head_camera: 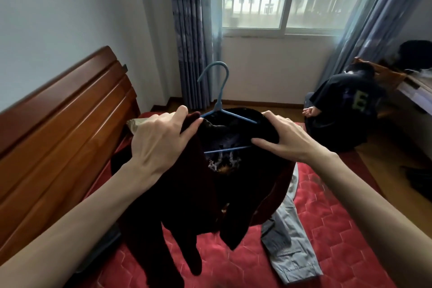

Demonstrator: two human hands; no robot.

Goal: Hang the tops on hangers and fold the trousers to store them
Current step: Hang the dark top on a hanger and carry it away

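Above the red quilted bed (327,229), we hold a dark top (245,182) in the air with a blue hanger (219,100) half inside its neck. Our left hand (161,138) grips the left shoulder of the top, fingers curled over the cloth; our right hand (287,138) pinches the right shoulder, thumb under and fingers on top. The hook stands clear above the collar and 1 arm and the crossbar show through the neck opening.

We judge the top soft, limp and light, its sleeves hanging loose toward the mattress; the shoulder seams look the best hold for drawing it over the stiff hanger's ends.

Grey trousers (289,255) lie unfolded near the bed's right edge. A pale print shows inside the top, but we can read no lettering. Beyond the bed's far right corner, a seated person's dark shirt (350,103) bears a large pale block mark, possibly an "E".
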